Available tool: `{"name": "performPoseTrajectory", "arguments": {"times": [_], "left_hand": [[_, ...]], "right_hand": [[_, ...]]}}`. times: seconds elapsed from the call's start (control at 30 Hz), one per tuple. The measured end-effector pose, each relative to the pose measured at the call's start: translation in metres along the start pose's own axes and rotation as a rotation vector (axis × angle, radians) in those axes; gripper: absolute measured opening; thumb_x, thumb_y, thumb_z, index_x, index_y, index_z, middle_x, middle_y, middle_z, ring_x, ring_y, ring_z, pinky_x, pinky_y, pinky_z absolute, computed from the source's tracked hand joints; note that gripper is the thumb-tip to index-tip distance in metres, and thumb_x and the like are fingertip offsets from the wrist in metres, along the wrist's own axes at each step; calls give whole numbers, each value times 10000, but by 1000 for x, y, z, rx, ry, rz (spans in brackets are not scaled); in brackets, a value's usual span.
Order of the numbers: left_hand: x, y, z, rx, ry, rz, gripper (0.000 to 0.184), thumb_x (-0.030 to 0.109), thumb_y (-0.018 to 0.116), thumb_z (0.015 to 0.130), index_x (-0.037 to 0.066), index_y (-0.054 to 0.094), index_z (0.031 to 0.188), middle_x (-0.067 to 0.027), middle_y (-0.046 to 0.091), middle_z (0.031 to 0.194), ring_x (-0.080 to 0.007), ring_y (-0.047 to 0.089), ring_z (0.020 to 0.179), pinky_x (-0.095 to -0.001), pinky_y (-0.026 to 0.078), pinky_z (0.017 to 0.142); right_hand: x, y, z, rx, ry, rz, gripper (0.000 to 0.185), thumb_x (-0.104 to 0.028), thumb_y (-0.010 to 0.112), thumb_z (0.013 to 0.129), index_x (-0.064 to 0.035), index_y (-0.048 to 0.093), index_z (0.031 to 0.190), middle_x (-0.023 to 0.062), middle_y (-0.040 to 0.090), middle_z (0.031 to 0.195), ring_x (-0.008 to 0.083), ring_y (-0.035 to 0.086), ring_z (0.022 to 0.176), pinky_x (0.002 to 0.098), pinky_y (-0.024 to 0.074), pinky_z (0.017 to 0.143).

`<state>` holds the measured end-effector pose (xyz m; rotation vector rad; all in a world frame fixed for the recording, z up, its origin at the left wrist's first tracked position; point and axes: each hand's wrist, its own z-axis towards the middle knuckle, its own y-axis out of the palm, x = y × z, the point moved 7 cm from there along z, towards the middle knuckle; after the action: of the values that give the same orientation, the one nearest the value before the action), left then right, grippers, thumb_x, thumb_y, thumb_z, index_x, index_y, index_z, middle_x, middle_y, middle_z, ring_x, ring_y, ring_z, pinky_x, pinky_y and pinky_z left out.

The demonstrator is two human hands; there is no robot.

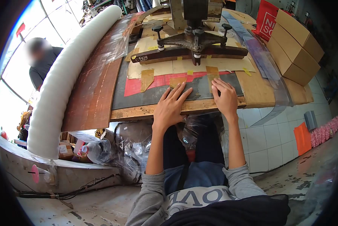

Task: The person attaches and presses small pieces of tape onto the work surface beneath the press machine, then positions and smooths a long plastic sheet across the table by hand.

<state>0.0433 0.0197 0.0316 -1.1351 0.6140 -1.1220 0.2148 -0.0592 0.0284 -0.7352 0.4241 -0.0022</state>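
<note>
Nearest, grey sleeves (152, 186) are pushed up the person's forearms, above a pale shirt front (206, 196) with large letters and a fold of black cloth (233, 213). Low on the left, a clear plastic bottle (98, 151) lies among wrapped bundles; on the right, an orange sheet (302, 138) stands out against the tiled floor (265, 150).

Ahead is the wooden front edge of the desk (134, 112). Just past it, both hands reach onto a dark grey mat (125, 100). The grip of the left hand (171, 106) is wide: palm down, fingers spread, fingertips by the middle piece of brown tape (177, 81). The right hand (226, 97) has its fingers bent and close together, fingertips at the lower part of the right tape strip (213, 72); whether its grip pinches anything, I cannot tell.

The red sheet (134, 86) lies on the mat just beyond the left hand, and a third tape strip (147, 80) crosses it at the left. Behind it is cream card (165, 68), with the dark bar (214, 52) of a press above it.

To the left, a brown board (95, 88) lies beside a long white roll (76, 69). On the right are cardboard boxes (295, 49) and, behind them, a red bag (265, 18). Beyond the roll is another person (44, 62).
</note>
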Motion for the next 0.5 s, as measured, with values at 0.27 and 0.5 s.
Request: {"name": "performPoseTrajectory", "arguments": {"times": [0.27, 0.5], "left_hand": [[0, 0, 0, 17, 2, -8, 945, 206, 797, 566, 209, 363, 1406, -70, 351, 1471, -227, 365, 1335, -408, 287, 1120], [1, -1, 0, 19, 6, -13, 934, 183, 783, 565, 207, 369, 1402, -73, 360, 1465, -231, 369, 1332, -411, 292, 1117]], "right_hand": [[-1, -1, -1, 10, -8, 1, 232, -183, 551, 889, -29, 692, 989, 102, 665, 1096, 242, 590, 1095, 416, 401, 981], [-1, -2, -1, 20, -4, 11, 230, -180, 548, 888, -26, 694, 977, 106, 667, 1088, 244, 594, 1090, 417, 406, 974]]}}
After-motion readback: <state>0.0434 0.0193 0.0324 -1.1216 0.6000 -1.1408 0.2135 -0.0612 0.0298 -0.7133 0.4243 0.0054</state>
